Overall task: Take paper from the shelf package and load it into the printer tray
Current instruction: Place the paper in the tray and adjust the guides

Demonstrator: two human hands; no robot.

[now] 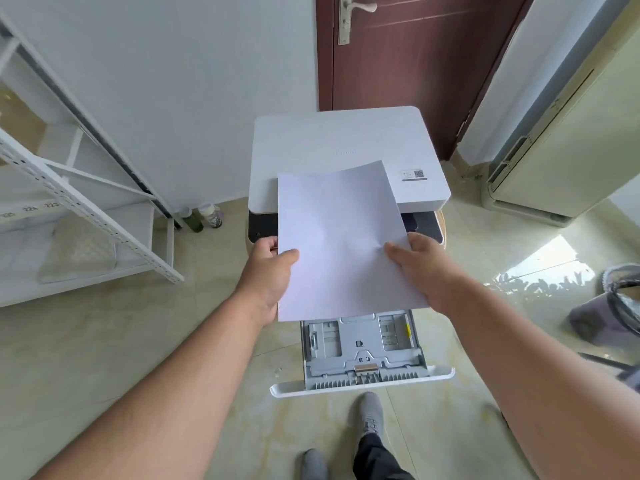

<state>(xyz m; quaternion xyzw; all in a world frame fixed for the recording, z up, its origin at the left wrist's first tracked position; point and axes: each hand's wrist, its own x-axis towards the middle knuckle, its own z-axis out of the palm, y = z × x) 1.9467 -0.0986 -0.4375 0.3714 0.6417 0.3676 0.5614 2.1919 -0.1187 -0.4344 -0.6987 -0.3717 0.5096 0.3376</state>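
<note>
A stack of white paper hangs flat in front of me, above the printer's front. My left hand grips its left edge, thumb on top. On the right edge sits my right hand, also with the thumb on top. The white printer stands low, straight ahead. Its grey paper tray is pulled out toward me and holds no paper in the part I can see; the sheets hide its far end. On the low shelf at left lies a pale package.
A white metal shelf rack stands at left. Two small bottles sit on the floor by the wall. A brown door is behind the printer, a tall air conditioner unit at right, a bin far right. My feet are below the tray.
</note>
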